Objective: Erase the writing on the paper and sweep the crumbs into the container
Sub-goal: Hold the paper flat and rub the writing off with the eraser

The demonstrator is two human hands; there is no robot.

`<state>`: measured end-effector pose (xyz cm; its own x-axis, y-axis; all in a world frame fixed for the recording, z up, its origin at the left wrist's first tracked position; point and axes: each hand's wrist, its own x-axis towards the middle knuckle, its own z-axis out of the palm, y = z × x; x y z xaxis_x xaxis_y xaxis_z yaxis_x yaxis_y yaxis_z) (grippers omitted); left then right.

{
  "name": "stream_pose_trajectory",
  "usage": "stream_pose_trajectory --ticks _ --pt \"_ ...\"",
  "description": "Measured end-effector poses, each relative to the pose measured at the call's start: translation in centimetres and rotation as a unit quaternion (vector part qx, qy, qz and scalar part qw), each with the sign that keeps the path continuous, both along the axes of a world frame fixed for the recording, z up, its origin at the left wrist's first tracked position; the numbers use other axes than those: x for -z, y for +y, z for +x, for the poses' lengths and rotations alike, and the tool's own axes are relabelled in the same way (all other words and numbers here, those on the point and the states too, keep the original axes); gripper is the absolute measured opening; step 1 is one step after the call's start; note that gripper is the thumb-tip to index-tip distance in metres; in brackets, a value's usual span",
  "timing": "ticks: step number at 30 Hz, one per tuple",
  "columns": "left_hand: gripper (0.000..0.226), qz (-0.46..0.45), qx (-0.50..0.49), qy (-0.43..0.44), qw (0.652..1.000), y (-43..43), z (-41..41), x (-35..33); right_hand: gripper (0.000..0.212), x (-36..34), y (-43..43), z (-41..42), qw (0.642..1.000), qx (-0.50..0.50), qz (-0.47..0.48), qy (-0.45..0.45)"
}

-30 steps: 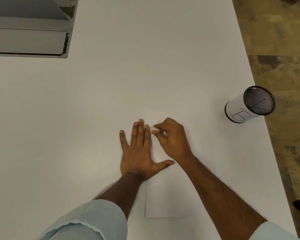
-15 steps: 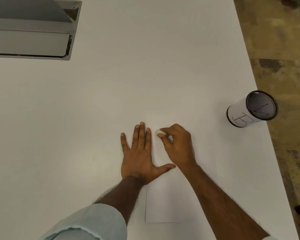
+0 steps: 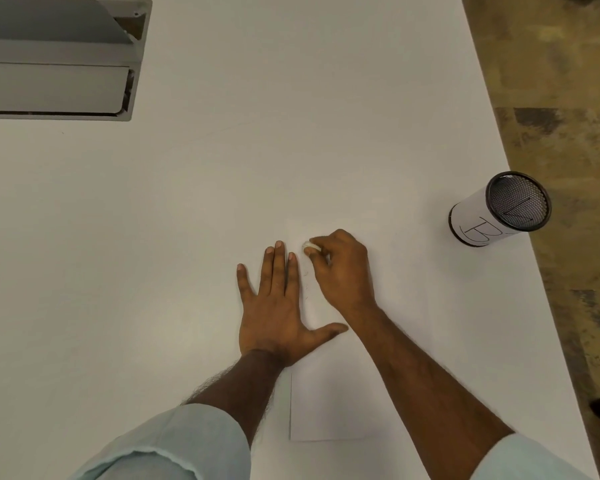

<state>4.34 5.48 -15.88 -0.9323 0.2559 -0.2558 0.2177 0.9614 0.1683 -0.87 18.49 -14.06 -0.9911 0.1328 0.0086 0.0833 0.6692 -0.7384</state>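
The left hand [image 3: 274, 306] lies flat with straight fingers and spread thumb, pressing down the left edge of the paper [image 3: 326, 410], a white sheet near the front of the white tabletop [image 3: 222, 168]. Just beside its fingertips, the right hand [image 3: 343, 271] is curled, pinching a small white eraser [image 3: 309, 247] against the sheet's far part. A few faint dark specks show on the paper between the hands. The container [image 3: 499, 209], a mesh cup wrapped in a lettered label, stands well apart at the tabletop's right edge. A grey hatch [image 3: 56, 60] sits in the far left corner.
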Motion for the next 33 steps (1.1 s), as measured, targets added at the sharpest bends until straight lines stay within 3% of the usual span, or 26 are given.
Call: stream_pose_trajectory --ticks 4,9,14,20,25,30,33 --pt "0.131 0.008 0.001 0.006 1.0 0.0 0.0 -0.1 0.017 -0.1 -0.1 1.0 0.999 -0.038 -0.004 -0.031" --pt "0.132 0.004 -0.004 0.0 1.0 -0.1 0.0 0.1 0.016 -0.1 -0.2 -0.7 1.0 0.008 -0.001 0.002" --pt "0.132 0.009 -0.002 0.001 1.0 -0.1 0.0 0.0 0.02 -0.2 0.0 0.6 0.998 -0.033 0.0 -0.048" --pt "0.132 0.006 -0.006 0.004 1.0 -0.1 0.0 0.1 0.018 -0.4 1.1 -1.1 0.998 0.064 -0.008 -0.014" --pt "0.131 0.006 -0.001 0.006 1.0 0.0 0.1 -0.1 0.02 -0.6 0.7 1.4 0.999 -0.021 -0.008 -0.046" --pt "0.131 0.004 -0.004 0.001 1.0 -0.1 0.0 0.1 0.018 -0.5 1.9 0.2 0.998 0.067 -0.014 -0.004" --pt "0.131 0.003 -0.001 -0.001 1.0 0.0 0.0 -0.1 0.016 -0.2 0.9 1.0 0.999 0.045 -0.011 -0.007"
